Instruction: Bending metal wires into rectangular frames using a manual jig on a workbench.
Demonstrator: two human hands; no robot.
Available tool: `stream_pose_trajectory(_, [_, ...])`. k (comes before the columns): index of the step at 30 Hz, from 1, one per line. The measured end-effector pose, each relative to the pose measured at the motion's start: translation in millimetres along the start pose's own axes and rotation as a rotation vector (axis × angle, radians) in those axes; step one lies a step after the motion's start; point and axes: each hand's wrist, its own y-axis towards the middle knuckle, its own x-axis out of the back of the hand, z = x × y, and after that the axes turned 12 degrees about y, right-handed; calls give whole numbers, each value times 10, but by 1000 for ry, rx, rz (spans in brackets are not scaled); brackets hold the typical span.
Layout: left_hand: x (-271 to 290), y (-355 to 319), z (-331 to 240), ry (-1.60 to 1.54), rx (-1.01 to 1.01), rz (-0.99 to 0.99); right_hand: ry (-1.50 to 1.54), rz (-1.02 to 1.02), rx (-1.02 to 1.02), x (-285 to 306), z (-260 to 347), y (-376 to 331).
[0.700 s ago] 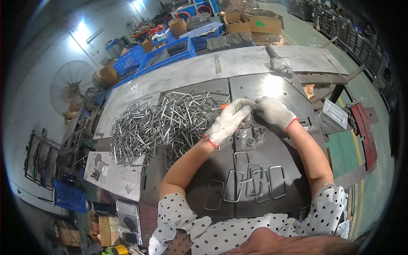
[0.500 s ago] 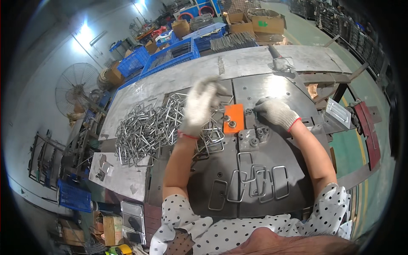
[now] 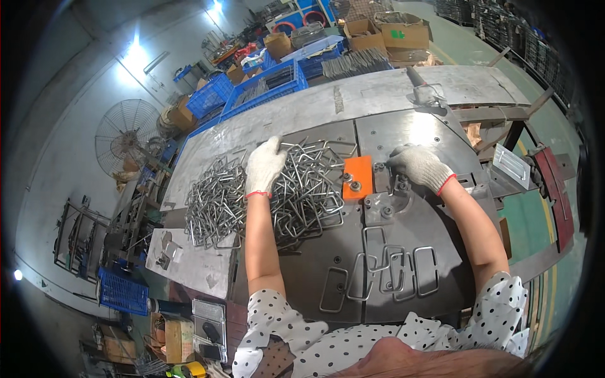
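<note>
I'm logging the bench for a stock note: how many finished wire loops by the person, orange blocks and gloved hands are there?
Finished wire loops: about 5, overlapping, so the count is uncertain
Orange block: 1
Gloved hands: 2, the left hand on the pile of bent wire, the right hand on the metal fixture
Total: about 8

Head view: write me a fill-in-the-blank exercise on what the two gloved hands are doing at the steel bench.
1. The left hand rests on the pile of bent ____ rods.
2. The block bolted to the grey jig plate between the hands is ____.
3. Both hands wear ____ knitted gloves.
4. The right hand lies to the ____ of that block.

Missing words: wire; orange; white; right
</note>
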Motion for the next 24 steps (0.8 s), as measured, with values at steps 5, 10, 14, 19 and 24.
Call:
stream_pose_trajectory(5, [-277, 24, 50, 107, -183, -83, 22, -17, -18, -2, 29, 4])
stream_pose_trajectory(10, [79, -53, 5, 75, -163, -123, 27, -25, -21, 6, 17, -24])
stream_pose_trajectory(14, [524, -191, 48, -146, -110, -316, 46, -15, -43, 6, 21, -27])
stream_pose_trajectory(19, [660, -219, -14, -718, 104, -84, 38, -20, -21, -5, -12, -20])
stream_pose_trajectory(24, [591, -229, -158, -599, -39, -111, 71, -24, -2, 8, 12, -30])
